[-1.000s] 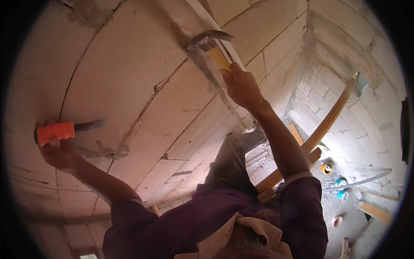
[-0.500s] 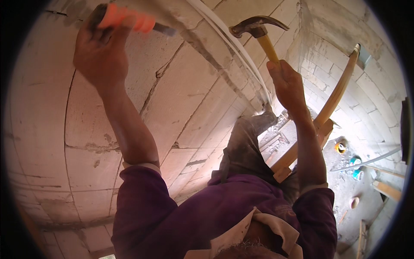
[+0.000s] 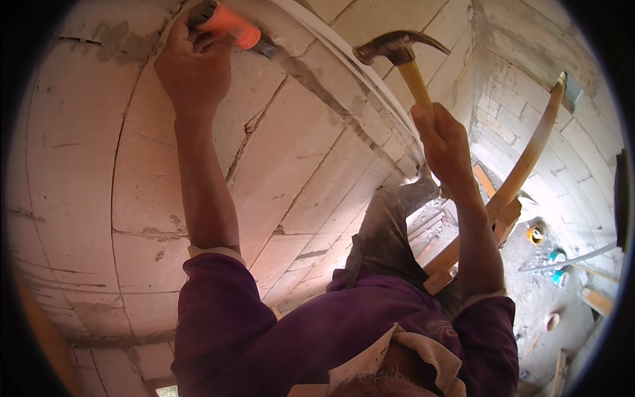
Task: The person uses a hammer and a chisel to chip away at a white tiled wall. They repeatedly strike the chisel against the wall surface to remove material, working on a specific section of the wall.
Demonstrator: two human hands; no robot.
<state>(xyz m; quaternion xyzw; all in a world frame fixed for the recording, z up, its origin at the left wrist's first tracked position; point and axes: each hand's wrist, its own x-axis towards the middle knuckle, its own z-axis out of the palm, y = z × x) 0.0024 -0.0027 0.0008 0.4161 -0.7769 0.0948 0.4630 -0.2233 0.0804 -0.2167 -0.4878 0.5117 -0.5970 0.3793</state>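
My left hand (image 3: 196, 76) is raised at the upper left, its fingers wrapped round the orange grip of a chisel (image 3: 248, 36). The dark blade points right and its tip is at a groove (image 3: 317, 87) cut along the block wall; whether it touches cannot be told. To the right, my right hand (image 3: 442, 142) holds a claw hammer (image 3: 399, 49) by its yellow handle. The hammer's metal head is up, apart from the chisel, its claw curving right.
A pale conduit (image 3: 357, 58) runs along the wall beside the groove. A long wooden beam (image 3: 529, 155) slants up behind my right arm. Below on the littered floor (image 3: 522, 304) lie an orange roll (image 3: 534, 235), teal rolls (image 3: 559, 278) and wood pieces (image 3: 597, 301).
My left hand and the chisel have moved right, bringing the blade to the groove. The hammer has stayed nearly in place, shifting slightly right and down along with the rest of the view.
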